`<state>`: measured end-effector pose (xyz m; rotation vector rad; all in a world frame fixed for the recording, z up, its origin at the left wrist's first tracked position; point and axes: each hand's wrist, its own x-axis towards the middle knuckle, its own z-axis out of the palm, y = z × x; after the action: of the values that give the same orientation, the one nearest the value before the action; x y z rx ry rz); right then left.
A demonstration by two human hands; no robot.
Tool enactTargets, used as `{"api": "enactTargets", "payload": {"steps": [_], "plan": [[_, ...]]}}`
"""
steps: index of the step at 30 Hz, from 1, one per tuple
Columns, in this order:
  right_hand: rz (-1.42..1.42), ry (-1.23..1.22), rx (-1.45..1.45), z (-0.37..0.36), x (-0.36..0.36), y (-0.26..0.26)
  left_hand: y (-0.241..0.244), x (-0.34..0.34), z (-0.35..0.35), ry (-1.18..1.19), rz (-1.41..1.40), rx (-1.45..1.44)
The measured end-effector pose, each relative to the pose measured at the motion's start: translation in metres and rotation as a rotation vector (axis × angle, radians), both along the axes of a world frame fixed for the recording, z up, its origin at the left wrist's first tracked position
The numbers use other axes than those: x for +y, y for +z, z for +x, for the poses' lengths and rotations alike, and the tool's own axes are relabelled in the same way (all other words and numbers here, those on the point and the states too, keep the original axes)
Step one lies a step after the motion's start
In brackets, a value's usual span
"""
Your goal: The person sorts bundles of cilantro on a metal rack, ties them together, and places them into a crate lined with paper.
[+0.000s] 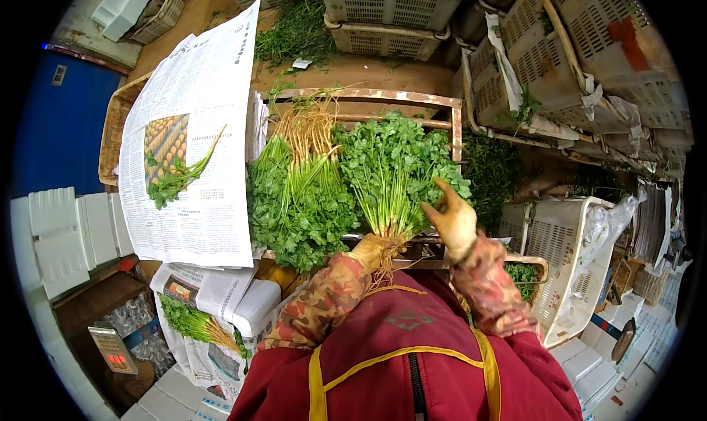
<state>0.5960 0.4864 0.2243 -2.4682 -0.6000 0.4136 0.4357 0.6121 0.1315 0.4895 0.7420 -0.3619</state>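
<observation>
My left hand (370, 251), in a pale glove, grips the root end of a bunch of coriander (397, 172). Its leafy tops fan out away from me. To the right of the stems, my gloved right hand (457, 219) is raised with thumb and fingers apart and nothing between them. Left of the held bunch lies a coriander pile (304, 205), with long pale roots pointing away from me. Both lie over a rusty metal frame (456, 125). Newspaper sheets (221, 90) are spread farther left, bearing one loose coriander sprig (185, 173).
A tan crate (113, 128) sits under the newspaper. Slatted plastic crates (386, 10) are stacked beyond the frame and along the right. Loose greens (301, 29) litter the floor. At lower left are a scale display (113, 349), foam boxes (55, 239) and another coriander bunch (193, 321) on newspaper.
</observation>
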Motion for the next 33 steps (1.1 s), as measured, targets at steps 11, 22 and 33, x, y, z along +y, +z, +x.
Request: {"api": "enactTargets", "payload": {"steps": [11,22,33], "plan": [[0.396,-0.094,0.458,0.003,-0.002,-0.019,0.005,0.013,-0.005,-0.207,-0.175,-0.107],[1.496,0.075,0.902,0.02,-0.03,0.043,0.013,0.014,-0.004,-0.333,0.127,-0.114],[0.116,-0.125,0.686,-0.016,0.004,-0.036,-0.002,-0.003,-0.005,-0.112,-0.114,-0.004]]}}
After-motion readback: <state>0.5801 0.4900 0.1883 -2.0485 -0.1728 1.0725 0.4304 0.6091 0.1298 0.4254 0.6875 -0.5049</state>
